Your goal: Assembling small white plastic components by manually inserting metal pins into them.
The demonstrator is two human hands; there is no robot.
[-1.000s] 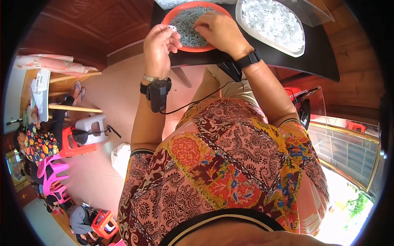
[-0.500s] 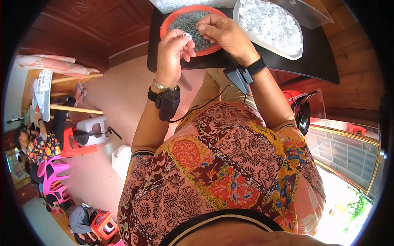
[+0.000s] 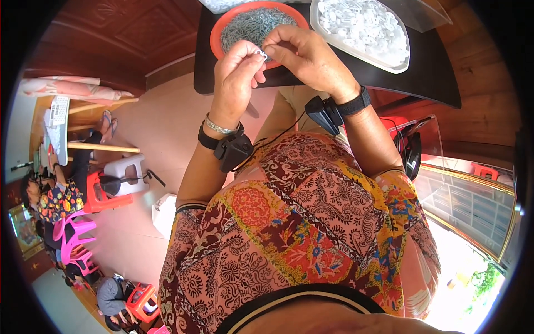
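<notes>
My left hand (image 3: 239, 80) pinches a small white plastic clip (image 3: 260, 54) between thumb and forefinger. Right against it, the thumb and forefinger of my right hand (image 3: 311, 58) are closed at the clip; whatever they hold is too small to make out. Both hands are over the near edge of an orange-red bowl (image 3: 216, 40), which is filled with thin grey nails (image 3: 258, 25). To the right of the bowl, a white tray (image 3: 384, 68) is heaped with similar small white plastic pieces (image 3: 364, 30).
The bowl and tray stand on a black table (image 3: 428, 83). A clear bag of white pieces (image 3: 233, 4) lies behind the bowl. On the left are a grey stool (image 3: 125, 175), pink chairs (image 3: 78, 231) and other people. A white bag (image 3: 163, 214) sits on the floor.
My right hand has come left and down, so its fingertips now meet the clip in my left hand. The bowl and tray appear slightly higher and further left in view.
</notes>
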